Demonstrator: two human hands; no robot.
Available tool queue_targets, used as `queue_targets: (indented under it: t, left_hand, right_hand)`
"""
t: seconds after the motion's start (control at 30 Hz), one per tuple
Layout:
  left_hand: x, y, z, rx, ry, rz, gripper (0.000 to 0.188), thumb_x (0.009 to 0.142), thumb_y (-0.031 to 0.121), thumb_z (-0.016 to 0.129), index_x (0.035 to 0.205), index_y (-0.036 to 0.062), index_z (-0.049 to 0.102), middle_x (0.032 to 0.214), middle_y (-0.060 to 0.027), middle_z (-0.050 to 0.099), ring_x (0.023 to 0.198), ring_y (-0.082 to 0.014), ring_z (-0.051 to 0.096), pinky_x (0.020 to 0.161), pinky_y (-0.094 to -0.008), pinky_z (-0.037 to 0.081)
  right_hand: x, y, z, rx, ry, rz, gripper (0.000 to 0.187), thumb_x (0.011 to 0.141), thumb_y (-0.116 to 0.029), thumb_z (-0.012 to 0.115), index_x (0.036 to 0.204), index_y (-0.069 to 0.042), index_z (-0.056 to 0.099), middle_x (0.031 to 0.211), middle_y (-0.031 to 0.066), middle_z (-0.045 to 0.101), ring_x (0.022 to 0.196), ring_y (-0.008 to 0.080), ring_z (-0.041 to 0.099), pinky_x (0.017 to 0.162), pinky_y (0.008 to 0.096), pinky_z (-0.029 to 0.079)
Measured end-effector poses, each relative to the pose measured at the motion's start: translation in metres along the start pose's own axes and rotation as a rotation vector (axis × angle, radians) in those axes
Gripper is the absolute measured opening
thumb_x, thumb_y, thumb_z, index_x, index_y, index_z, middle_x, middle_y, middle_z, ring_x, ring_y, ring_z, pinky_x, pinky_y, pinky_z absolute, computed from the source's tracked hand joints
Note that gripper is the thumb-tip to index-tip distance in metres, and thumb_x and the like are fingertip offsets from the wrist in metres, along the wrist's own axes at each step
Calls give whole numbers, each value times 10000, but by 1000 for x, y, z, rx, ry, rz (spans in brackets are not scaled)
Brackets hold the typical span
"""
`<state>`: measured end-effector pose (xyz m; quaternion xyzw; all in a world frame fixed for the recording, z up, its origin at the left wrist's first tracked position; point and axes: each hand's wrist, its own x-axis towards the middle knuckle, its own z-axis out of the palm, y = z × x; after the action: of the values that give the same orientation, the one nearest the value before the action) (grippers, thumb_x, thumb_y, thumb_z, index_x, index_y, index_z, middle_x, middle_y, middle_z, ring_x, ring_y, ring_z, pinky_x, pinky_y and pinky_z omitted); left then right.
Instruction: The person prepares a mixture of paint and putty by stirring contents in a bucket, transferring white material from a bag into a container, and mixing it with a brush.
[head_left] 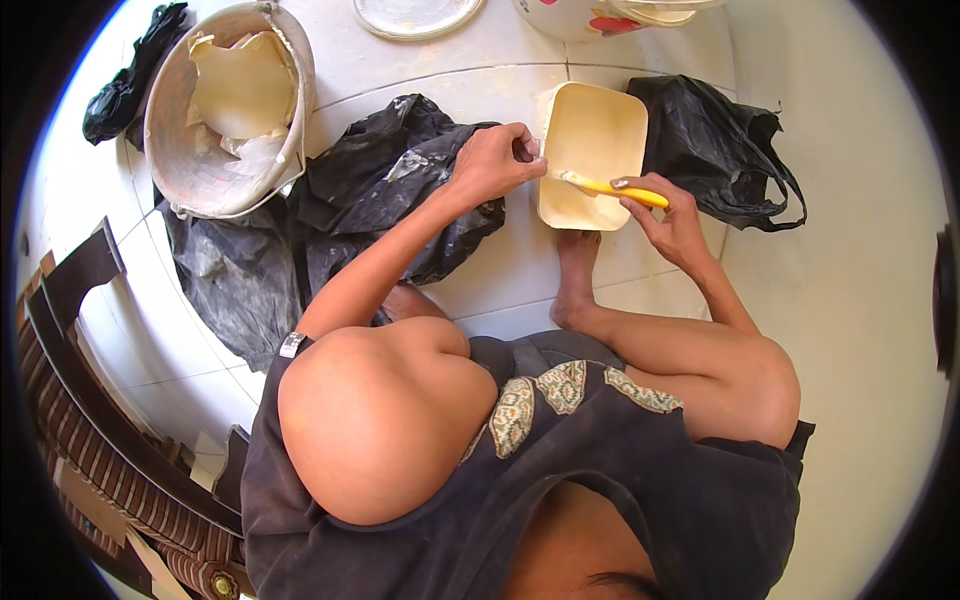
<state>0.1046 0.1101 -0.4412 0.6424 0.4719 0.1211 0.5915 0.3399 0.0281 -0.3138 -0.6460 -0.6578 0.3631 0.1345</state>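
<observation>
A cream rectangular plastic tub (595,130) with rounded corners stands on the tiles in front of me, its inside pale. At its left edge my left hand (495,162) is closed, thumb and fingertips pinched at the rim. From the right, my right hand (672,215) grips a yellow-handled tool (638,194) across the tub's opening. White residue coats its narrow head, which points toward my left fingertips; whether it is a brush or a scraper is unclear.
A large smeared bucket (160,130) with pale material stands at far left. Crumpled black plastic bags (400,180) lie beside it; another black bag (710,150) is right of the tub. A round white lid (418,15) and patterned container (590,22) are farther back. Striped furniture (120,460) is at left.
</observation>
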Motion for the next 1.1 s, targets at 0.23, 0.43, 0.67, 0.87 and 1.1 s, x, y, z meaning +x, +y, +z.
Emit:
queue_targets:
  t: [0.23, 0.43, 0.67, 0.87, 1.1]
  left_hand:
    - [-8, 14, -5, 64, -11, -80, 305, 677, 298, 740, 816, 34, 678, 706, -98, 676, 684, -245, 666, 672, -359, 516]
    - [-18, 5, -11, -10, 63, -33, 293, 716, 256, 720, 820, -4, 630, 817, -139, 634, 687, -262, 628, 685, -365, 500]
    - [-21, -19, -7, -55, 116, 88, 218, 854, 147, 659, 934, -30, 561, 1063, -129, 605, 779, -192, 668, 669, -300, 546]
    - [-21, -31, 4, -261, 150, 60, 288, 838, 212, 655, 1006, -10, 583, 975, -146, 591, 677, -223, 583, 681, -348, 490]
    - [-25, -26, 2, -288, 67, -4, 272, 911, 224, 630, 1034, -7, 552, 1081, -130, 574, 725, -177, 598, 670, -330, 544]
  right_hand:
    - [31, 4, -2, -327, 72, -204, 278, 828, -182, 745, 1105, -179, 717, 860, 15, 619, 777, 173, 574, 679, 328, 436]
    - [51, -7, -1, -488, 193, -410, 326, 755, -176, 780, 1072, -229, 726, 931, -22, 642, 846, 174, 574, 781, 358, 387]
    - [45, -4, 5, -695, 229, -448, 362, 714, -183, 800, 1065, -222, 720, 964, -51, 657, 886, 158, 564, 837, 386, 329]
    - [29, -4, 4, -607, 181, -377, 241, 767, -200, 785, 998, -153, 736, 905, 28, 679, 832, 209, 601, 793, 396, 367]
    - [20, -6, -5, -442, 69, -295, 215, 779, -259, 782, 968, -161, 748, 875, 36, 687, 796, 203, 596, 763, 385, 339]
